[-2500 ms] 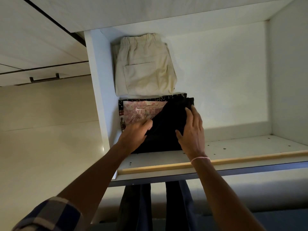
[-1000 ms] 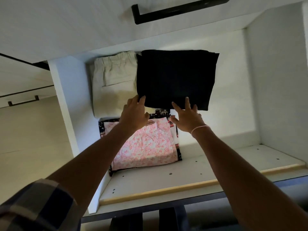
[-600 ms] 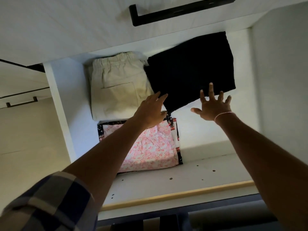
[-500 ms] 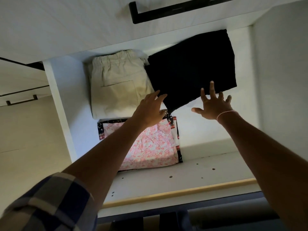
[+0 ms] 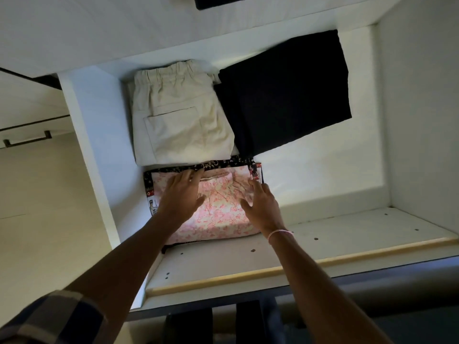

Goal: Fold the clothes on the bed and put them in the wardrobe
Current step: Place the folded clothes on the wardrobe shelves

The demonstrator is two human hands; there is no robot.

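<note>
1. Laid palm down on the folded pink floral cloth with black patterned border (image 5: 218, 217), at the front left of the white wardrobe shelf (image 5: 347, 232): left hand (image 5: 182, 194), fingers (image 5: 193, 176) spread flat.
2. Resting near the same cloth's right edge: right hand (image 5: 260, 207), fingers loosely straight and slightly apart, thumb out; no clear pinch on the rumpled fold beneath.
3. Further back on the shelf: folded beige trousers with elastic waistband (image 5: 178, 115), touching a skewed folded black garment (image 5: 285, 95) on the right.
4. Likely hazard: dragging the top layer while withdrawing, so opening the rumpled fold; cause, uneven pressure from the two hands.
5. Second hazard: shoving the pile rearward into the beige trousers or against the black garment's near corner, skewing it further.
</note>
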